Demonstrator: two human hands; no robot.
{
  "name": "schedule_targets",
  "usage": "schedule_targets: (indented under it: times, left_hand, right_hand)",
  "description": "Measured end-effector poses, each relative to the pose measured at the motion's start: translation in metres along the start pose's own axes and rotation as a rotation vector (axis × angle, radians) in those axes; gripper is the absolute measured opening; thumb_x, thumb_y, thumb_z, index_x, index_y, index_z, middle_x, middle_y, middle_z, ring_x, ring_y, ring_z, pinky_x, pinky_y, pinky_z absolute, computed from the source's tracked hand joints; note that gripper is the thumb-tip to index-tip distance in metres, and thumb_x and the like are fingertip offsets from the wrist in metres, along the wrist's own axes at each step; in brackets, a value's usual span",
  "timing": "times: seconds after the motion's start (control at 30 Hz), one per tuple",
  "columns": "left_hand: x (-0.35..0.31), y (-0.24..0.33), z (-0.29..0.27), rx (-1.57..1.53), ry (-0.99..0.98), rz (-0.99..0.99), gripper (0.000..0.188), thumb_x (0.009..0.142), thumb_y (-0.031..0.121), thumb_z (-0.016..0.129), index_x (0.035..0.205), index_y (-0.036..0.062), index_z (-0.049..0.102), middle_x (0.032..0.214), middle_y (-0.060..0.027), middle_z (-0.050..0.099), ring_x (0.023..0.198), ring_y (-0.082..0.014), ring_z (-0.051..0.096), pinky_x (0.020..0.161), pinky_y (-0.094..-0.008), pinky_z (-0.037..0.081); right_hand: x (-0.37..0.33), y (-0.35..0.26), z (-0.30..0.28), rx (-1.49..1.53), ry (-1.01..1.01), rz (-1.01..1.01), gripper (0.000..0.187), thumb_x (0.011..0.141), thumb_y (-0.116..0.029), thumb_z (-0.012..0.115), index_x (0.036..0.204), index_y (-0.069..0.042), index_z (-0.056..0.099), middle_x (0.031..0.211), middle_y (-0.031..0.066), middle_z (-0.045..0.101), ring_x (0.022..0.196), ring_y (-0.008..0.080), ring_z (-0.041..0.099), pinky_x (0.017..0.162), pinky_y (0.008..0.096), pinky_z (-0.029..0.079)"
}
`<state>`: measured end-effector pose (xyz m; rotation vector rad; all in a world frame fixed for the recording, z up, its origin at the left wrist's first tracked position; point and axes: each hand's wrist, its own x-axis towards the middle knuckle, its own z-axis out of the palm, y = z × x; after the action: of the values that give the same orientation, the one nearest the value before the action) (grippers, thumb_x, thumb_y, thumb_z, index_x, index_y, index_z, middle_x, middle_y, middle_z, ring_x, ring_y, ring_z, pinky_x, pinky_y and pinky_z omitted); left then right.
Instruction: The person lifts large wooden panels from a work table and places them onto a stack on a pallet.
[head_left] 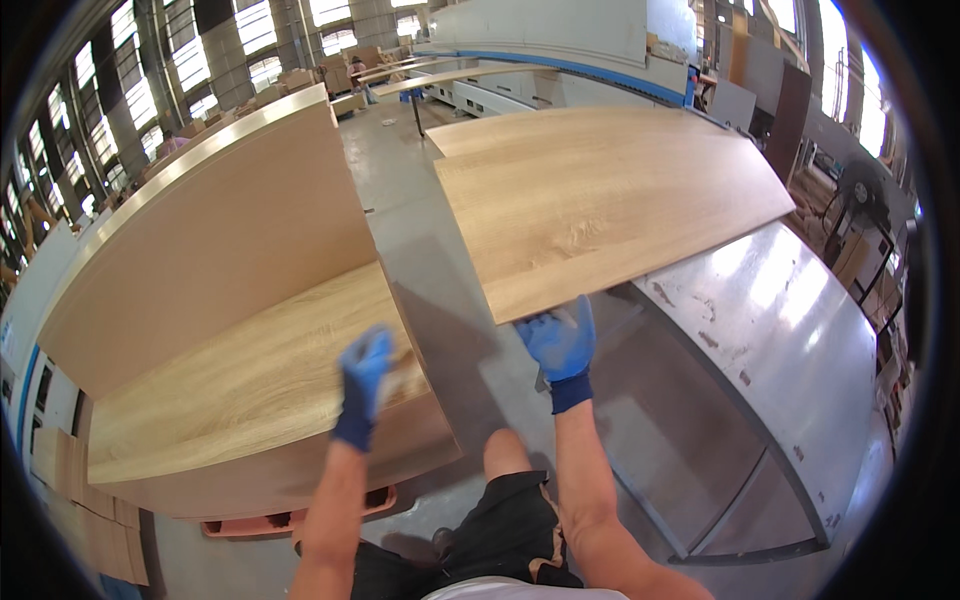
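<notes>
A wood-grain panel (600, 190) lies on the right, overlapping a second board (520, 132) at its far side. My right hand (562, 348), in a blue glove with a dark cuff, is at the panel's near edge. Its thumb stands up by the edge, and the other fingers are partly hidden at the underside. My left hand (364, 375), gloved the same way, hangs over the right part of a stack of wood-grain boards (250, 360). Motion smears its fingers, and I see nothing held in it.
A tall stack of boards (220, 220) rises behind the low one, which rests on a reddish pallet (255, 526). A metal-topped table (770, 300) with an open frame stands right. Behind are a long machine (560, 92) and a distant person (357, 72). Grey floor (400, 185) runs between.
</notes>
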<state>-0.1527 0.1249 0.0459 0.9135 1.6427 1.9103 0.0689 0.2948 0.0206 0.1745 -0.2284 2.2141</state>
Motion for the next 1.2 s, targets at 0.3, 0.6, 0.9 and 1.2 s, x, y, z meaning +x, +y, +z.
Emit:
schedule_targets:
  times: [0.3, 0.6, 0.9, 1.2]
  left_hand:
    - [0.026, -0.036, 0.162, -0.718, -0.41, -0.429, 0.026, 0.081, 0.018, 0.059, 0.097, -0.0018, 0.06, 0.095, -0.0078, 0.06, 0.086, -0.0148, 0.056, 0.074, -0.0278, 0.046]
    - [-0.13, 0.02, 0.071, -0.667, -0.303, -0.507, 0.031, 0.08, 0.011, 0.057, 0.106, -0.0051, 0.055, 0.098, -0.0099, 0.061, 0.085, -0.0152, 0.06, 0.072, -0.0267, 0.049]
    - [-0.183, 0.043, -0.123, -0.587, 0.123, -0.356, 0.033, 0.069, 0.013, 0.053, 0.097, -0.005, 0.057, 0.083, -0.0127, 0.062, 0.075, -0.0191, 0.06, 0.069, -0.0296, 0.049]
    - [-0.261, 0.038, -0.344, -0.948, 1.192, 0.116, 0.05, 0.088, 0.038, 0.043, 0.122, 0.0001, 0.044, 0.12, -0.0131, 0.049, 0.114, -0.0257, 0.044, 0.096, -0.0415, 0.036]
  right_hand:
    - [-0.002, -0.022, -0.01, -0.555, 0.187, -0.135, 0.05, 0.086, -0.037, 0.051, 0.123, -0.005, 0.042, 0.119, 0.0128, 0.05, 0.106, 0.0264, 0.051, 0.089, 0.0408, 0.042]
    - [-0.166, 0.051, 0.052, -0.936, 0.421, -0.127, 0.047, 0.089, -0.034, 0.047, 0.117, 0.004, 0.045, 0.106, 0.017, 0.056, 0.091, 0.0262, 0.059, 0.073, 0.0372, 0.051]
    - [-0.2, -0.037, 0.047, -0.617, 0.568, -0.348, 0.049, 0.087, -0.034, 0.049, 0.129, -0.012, 0.037, 0.124, 0.0099, 0.045, 0.115, 0.026, 0.042, 0.093, 0.045, 0.037]
    - [-0.216, -0.044, 0.029, -0.878, 0.583, -0.602, 0.055, 0.09, -0.038, 0.04, 0.129, 0.0, 0.033, 0.127, 0.0154, 0.043, 0.114, 0.0267, 0.045, 0.094, 0.0388, 0.039]
